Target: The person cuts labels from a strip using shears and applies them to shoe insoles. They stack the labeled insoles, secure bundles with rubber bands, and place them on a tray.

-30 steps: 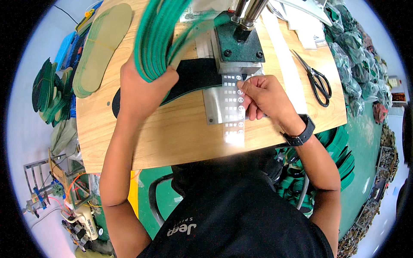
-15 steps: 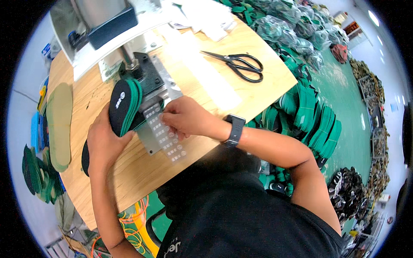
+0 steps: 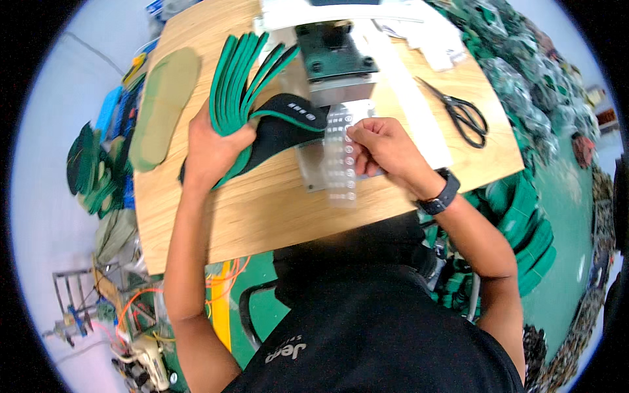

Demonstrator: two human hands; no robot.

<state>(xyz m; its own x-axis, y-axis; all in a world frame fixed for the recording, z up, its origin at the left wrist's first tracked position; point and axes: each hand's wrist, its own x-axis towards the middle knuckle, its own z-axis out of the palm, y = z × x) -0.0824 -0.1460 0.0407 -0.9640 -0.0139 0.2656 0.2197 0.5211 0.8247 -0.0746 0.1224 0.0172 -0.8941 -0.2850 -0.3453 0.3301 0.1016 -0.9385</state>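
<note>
My left hand (image 3: pixel 213 150) is closed round a bunch of insoles (image 3: pixel 232 82), green with black faces, whose upper ends fan apart. From the bunch a black insole (image 3: pixel 282 137) reaches right toward the press, with a small white print near its end. In my right hand (image 3: pixel 390 150), thumb and fingers pinch the edge of a clear transfer sheet (image 3: pixel 339 160) bearing rows of small white marks. The sheet hangs just in front of the press head (image 3: pixel 337 62), its upper part beside the printed insole's tip. Fingers under the insoles are hidden.
Black-handled scissors (image 3: pixel 464 118) lie right of the press on the wooden table (image 3: pixel 262 223). A tan insole-shaped piece (image 3: pixel 164 108) rests at the left. White paper scraps (image 3: pixel 439 49) sit at the back right. Green insole stacks (image 3: pixel 517 223) are beyond the right edge.
The view has swung, so the press sits further right. The insoles in my left hand, earlier stacked together by the press, now fan apart. My right hand still pinches the sheet.
</note>
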